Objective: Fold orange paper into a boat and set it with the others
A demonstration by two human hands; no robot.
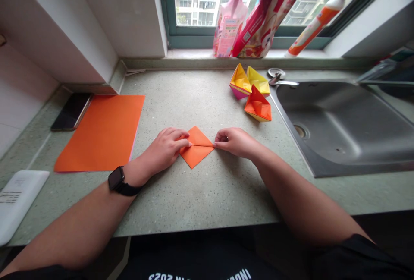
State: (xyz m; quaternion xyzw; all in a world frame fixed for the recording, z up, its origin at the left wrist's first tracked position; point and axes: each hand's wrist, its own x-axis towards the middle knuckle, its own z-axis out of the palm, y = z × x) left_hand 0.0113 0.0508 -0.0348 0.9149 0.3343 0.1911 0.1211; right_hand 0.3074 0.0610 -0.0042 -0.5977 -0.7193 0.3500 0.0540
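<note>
- A small folded orange paper point(196, 147), diamond-shaped with a crease running across its middle, lies flat on the bench point(207, 193), about midway between the bench's left and right ends and nearer the front edge than the window wall.
- The left hand point(164, 148) rests on the paper's left corner; its fingers point(183, 143) are curled and press down on the paper along the crease, covering that corner.
- The right hand point(234, 141) meets the paper at its right corner; thumb and forefinger tips point(217, 144) pinch that corner at the end of the crease, the other fingers tucked in.
- The paper's top and bottom points lie bare between the two hands.
- A black watch point(117, 180) sits on the left wrist.
- A flat orange sheet point(103, 133) lies toward the left end of the bench, with a dark phone point(71, 111) touching its far left corner.
- Three folded paper boats point(254, 92) sit near the back edge, just beside the sink point(343, 129).
- Bottles and a pouch point(265, 12) stand on the window sill.
</note>
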